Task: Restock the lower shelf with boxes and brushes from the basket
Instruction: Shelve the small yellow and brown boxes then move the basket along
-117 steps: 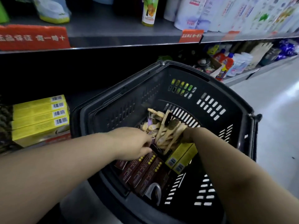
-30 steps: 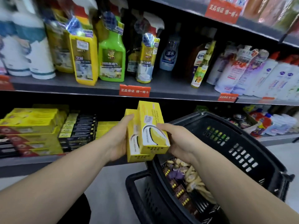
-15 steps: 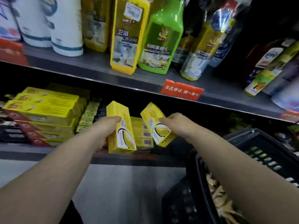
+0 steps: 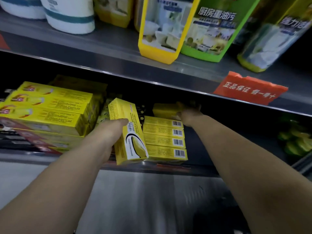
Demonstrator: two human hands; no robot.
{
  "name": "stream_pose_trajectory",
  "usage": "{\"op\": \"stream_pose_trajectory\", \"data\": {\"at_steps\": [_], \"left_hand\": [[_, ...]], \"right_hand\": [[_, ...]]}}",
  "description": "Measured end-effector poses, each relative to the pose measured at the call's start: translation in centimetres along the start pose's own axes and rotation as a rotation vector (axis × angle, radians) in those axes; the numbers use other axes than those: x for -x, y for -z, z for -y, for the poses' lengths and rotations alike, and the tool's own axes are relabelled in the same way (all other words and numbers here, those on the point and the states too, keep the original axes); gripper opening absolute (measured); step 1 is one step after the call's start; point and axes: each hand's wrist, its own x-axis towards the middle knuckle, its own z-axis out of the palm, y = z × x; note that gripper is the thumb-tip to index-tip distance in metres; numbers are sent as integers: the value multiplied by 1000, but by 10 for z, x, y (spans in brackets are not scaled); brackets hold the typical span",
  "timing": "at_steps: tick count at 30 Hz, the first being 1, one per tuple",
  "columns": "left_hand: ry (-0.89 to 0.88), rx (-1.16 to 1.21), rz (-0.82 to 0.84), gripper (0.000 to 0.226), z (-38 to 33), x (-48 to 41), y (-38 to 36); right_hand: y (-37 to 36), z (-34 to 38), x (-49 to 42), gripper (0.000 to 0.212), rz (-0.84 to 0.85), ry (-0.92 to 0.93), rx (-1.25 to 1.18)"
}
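Shelving in a shop aisle, seen close and from above, with two bare forearms reaching in. Landmark for all places below: barcoded stack (image 4: 164,138) of four flat yellow boxes, lying mid-way along the lower shelf (image 4: 199,169), close behind its front lip.

Straight above the stack, only a low dark gap beneath the metal edge of the upper shelf (image 4: 101,53) (tight headroom). To the right of the stack, bare dark shelf, then green packs (image 4: 295,141) well apart. To the left, a narrow slot, then a taller pile of long yellow cartons (image 4: 50,108). Above and right, a red tag (image 4: 249,89) hanging on the upper shelf's edge. Higher still, a yellow bottle (image 4: 160,31) and a green bottle (image 4: 209,31).

Left hand (image 4: 108,132) just left of the stack, gripping a yellow box (image 4: 128,132) held upright and slightly tilted over the shelf lip. Thumb (image 4: 121,121) pressed across the box's front face, other fingers hidden behind it.

Right hand (image 4: 189,115) at the stack's top right corner, on the right end of a second yellow box (image 4: 166,109) lying flat atop the stack or just over it. Fingers lost in blur and shadow; curled round or merely resting, impossible to tell.
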Motion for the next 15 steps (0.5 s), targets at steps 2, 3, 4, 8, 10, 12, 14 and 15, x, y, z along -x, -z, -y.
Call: {"op": "stream_pose_trajectory", "data": {"at_steps": [2, 3, 4, 8, 10, 12, 14, 15], "left_hand": [[7, 15, -5, 51, 2, -3, -1], [12, 16, -13, 51, 2, -5, -2], [17, 18, -16, 50, 3, -6, -2], [24, 31, -5, 40, 1, -7, -9], [22, 31, 10, 33, 1, -4, -12], [17, 43, 18, 30, 0, -3, -14], [16, 84, 30, 28, -2, -2, -16], [20, 105, 39, 26, -3, 0, -17]], "right_hand": [[-10, 5, -10, 51, 54, 28, 23], [-16, 7, -14, 51, 82, 39, 3], [-22, 9, -17, 51, 107, 51, -30], [-34, 12, -23, 52, 185, 101, -137], [-30, 12, -19, 54, 227, 103, -81], [-20, 17, -10, 56, 218, 36, -23], [-1, 32, 7, 49, 152, 41, -52], [9, 42, 18, 42, 139, 67, -101]]}}
